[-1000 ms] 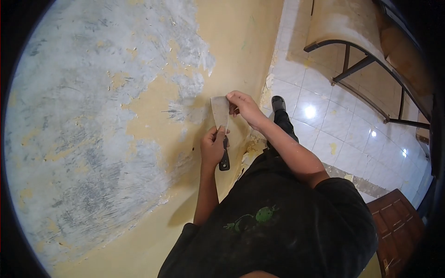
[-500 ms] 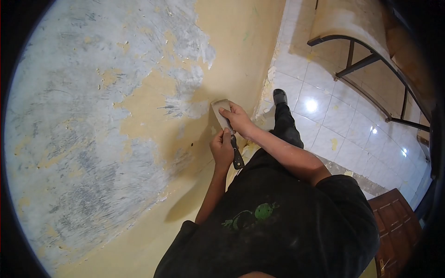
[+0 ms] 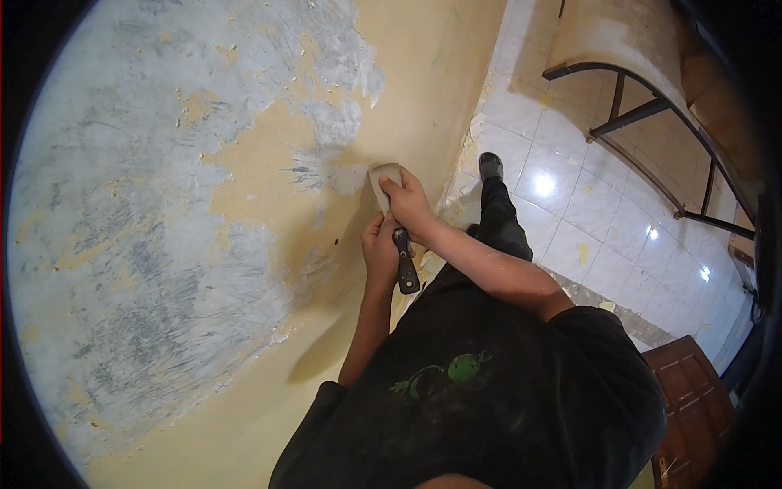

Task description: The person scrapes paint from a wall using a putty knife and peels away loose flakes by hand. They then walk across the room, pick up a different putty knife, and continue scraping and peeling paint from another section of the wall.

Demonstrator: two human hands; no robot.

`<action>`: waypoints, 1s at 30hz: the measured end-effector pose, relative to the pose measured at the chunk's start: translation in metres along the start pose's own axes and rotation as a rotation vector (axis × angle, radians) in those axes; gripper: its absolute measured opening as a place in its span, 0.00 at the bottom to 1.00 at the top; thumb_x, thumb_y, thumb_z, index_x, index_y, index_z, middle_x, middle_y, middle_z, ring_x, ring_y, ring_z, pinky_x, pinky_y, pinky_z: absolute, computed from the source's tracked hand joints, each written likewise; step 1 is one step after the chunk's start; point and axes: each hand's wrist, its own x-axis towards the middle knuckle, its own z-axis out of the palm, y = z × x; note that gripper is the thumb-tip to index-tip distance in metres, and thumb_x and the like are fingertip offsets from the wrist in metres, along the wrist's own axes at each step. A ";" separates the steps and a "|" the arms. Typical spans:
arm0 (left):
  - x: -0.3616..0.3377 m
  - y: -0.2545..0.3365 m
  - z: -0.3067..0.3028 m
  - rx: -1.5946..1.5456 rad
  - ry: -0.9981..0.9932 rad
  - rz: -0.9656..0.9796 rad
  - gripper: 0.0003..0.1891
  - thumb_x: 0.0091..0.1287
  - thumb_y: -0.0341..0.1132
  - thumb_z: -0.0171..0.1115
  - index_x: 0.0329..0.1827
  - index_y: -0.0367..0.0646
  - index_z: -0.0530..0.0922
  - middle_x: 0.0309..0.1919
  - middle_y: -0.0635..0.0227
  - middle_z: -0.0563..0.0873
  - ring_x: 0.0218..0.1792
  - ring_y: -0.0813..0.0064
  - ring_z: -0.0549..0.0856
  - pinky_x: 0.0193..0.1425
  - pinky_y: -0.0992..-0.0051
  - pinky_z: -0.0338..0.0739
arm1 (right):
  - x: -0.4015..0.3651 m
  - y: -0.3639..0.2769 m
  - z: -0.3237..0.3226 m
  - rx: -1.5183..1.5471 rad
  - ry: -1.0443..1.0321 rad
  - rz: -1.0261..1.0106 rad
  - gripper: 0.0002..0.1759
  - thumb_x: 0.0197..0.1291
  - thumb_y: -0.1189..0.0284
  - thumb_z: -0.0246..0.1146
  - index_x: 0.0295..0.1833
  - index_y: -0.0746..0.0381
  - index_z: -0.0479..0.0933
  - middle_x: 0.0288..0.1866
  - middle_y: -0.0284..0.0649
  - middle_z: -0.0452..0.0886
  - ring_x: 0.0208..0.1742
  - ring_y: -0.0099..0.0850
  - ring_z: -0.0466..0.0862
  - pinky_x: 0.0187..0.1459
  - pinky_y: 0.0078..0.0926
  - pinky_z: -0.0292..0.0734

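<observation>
I have the scraper in both hands, near the middle of the frame, in front of the wall. Its blade points up and slightly left in the picture, and its black handle runs down toward my shirt, with a hole near the lower end. My left hand is closed around the scraper where blade and handle meet, the thumb lying on the base of the blade; the rest of the handle sticks out below my grasp. My right hand grasps the blade from the right side, thumb across its face. The 2 hands are close together, the left just below the right. I cannot tell whether the blade's edge touches the wall.

The wall fills the left and upper middle of the frame: grey-white, scratched patches on the left, yellowish paint in the centre and toward the upper right, with ragged borders between. A small dark spot shows left of my left hand. Pale flakes lie along the foot of the wall, right of centre. Beside them, 1 dark shoe rests on the shiny tiled floor. A curved piece with a dark frame stands at the upper right, and a brown panelled piece is at the lower right. My shirt is black with a green print.
</observation>
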 end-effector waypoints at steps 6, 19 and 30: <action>-0.005 0.001 -0.001 0.008 -0.009 0.025 0.09 0.67 0.35 0.51 0.34 0.37 0.74 0.17 0.69 0.76 0.12 0.78 0.74 0.14 0.76 0.71 | -0.004 -0.001 -0.001 -0.034 0.018 0.058 0.10 0.66 0.73 0.51 0.50 0.64 0.71 0.39 0.34 0.78 0.36 0.21 0.77 0.37 0.19 0.72; -0.008 0.013 -0.005 0.046 0.011 0.011 0.10 0.67 0.35 0.51 0.32 0.38 0.75 0.17 0.70 0.75 0.10 0.80 0.73 0.14 0.78 0.70 | -0.005 0.000 0.004 -0.351 0.082 -0.085 0.12 0.65 0.71 0.53 0.50 0.65 0.70 0.34 0.34 0.76 0.29 0.21 0.76 0.29 0.23 0.72; -0.009 0.015 0.007 0.035 0.056 0.018 0.11 0.67 0.36 0.53 0.29 0.38 0.75 0.16 0.68 0.75 0.10 0.77 0.73 0.13 0.78 0.69 | -0.007 -0.012 0.009 -0.098 0.074 -0.032 0.10 0.65 0.71 0.52 0.48 0.63 0.71 0.35 0.34 0.76 0.34 0.22 0.74 0.32 0.25 0.70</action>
